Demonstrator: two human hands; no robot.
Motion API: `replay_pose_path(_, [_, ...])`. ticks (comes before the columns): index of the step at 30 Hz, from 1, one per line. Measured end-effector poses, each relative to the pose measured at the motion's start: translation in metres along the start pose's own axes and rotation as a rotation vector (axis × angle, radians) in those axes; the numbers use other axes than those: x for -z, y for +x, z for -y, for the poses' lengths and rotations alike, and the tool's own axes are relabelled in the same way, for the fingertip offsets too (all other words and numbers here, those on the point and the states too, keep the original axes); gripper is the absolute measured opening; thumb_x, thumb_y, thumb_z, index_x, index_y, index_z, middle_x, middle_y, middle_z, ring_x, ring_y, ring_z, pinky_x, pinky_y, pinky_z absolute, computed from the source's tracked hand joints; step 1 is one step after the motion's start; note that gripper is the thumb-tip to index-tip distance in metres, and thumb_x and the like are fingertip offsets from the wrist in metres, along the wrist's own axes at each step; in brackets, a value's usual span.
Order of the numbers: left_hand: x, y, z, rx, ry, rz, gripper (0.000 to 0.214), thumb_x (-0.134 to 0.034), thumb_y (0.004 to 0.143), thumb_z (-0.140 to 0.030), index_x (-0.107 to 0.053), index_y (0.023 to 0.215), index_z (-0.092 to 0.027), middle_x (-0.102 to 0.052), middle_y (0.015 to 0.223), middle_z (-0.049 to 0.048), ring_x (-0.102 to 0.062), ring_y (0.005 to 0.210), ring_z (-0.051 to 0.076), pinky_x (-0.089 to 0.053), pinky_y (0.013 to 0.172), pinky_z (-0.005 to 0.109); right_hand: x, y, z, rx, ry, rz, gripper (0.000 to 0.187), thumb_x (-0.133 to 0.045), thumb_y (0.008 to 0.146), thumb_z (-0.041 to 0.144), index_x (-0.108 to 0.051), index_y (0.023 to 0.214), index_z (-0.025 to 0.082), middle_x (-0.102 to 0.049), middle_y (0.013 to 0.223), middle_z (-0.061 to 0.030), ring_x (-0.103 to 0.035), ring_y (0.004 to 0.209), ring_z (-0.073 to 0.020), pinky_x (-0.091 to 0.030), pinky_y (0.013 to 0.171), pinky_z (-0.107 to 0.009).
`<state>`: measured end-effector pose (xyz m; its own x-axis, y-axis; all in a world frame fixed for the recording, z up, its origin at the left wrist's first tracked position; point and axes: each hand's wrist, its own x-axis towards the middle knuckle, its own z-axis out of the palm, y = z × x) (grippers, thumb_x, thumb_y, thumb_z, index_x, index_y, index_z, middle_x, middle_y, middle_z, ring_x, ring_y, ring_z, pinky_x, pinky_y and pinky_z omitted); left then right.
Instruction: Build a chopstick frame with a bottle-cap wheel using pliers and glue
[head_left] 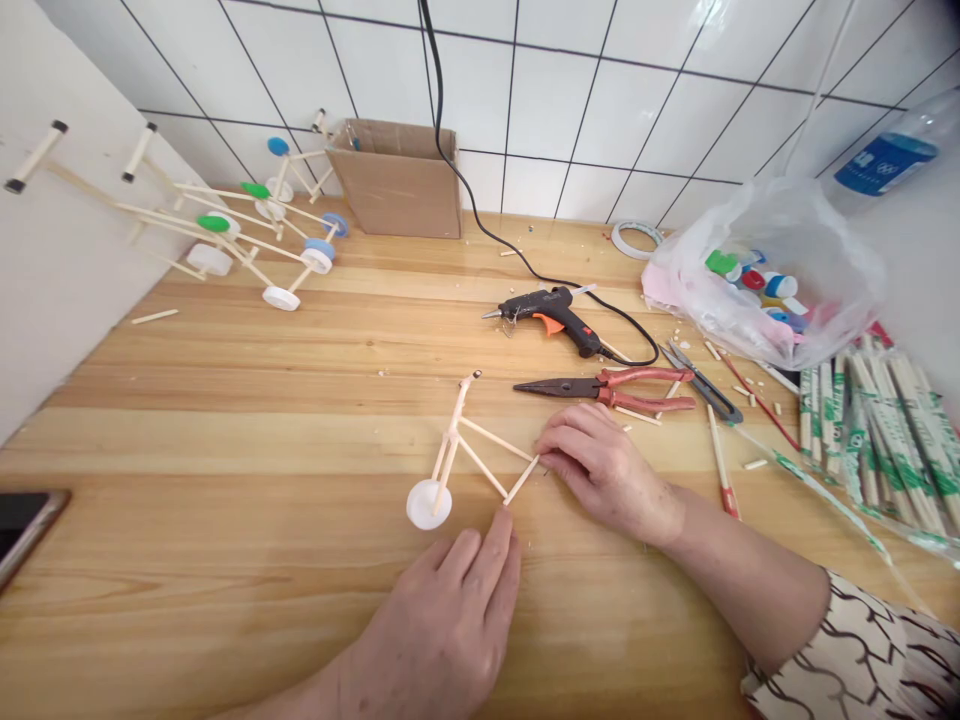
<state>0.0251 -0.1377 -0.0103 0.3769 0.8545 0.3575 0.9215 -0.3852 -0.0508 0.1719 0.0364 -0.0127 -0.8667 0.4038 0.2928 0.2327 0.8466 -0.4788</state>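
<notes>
A small bicycle-like frame of thin wooden sticks (pixel 472 450) lies on the wooden table (pixel 225 400), with a white plastic cap wheel (pixel 429 504) at its left end. My right hand (pixel 600 470) comes in from the right, its fingertips pinching the upper end of the frame's short diagonal stick (pixel 521 480). My left hand (pixel 442 610) sits below the frame, with a fingertip pressed against the lower end of that stick. The far end of the frame has no wheel showing.
Right of the frame lie red-handled pliers (pixel 607 388), a black glue gun (pixel 547 318) with its cable, and bundled chopsticks (pixel 870 440). A plastic bag of bottle caps (pixel 765 275) and a cardboard box (pixel 397 180) stand behind. Finished stick models (pixel 225 225) lean at left.
</notes>
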Motion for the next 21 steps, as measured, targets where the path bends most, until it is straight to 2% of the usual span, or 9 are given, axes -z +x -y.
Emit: replay_pose_path(21, [0.0, -0.0019, 0.0003, -0.009, 0.02, 0.035, 0.033, -0.04, 0.082, -0.004, -0.062, 0.106, -0.006, -0.066, 0.109, 0.0178, -0.057, 0.077, 0.021, -0.044, 0.065, 0.033, 0.0, -0.0001, 0.0004, -0.005, -0.018, -0.003, 0.01, -0.05, 0.089, 0.015, -0.058, 0.085, 0.019, -0.061, 0.083, -0.0062, -0.052, 0.08, -0.0196, -0.038, 0.073, -0.034])
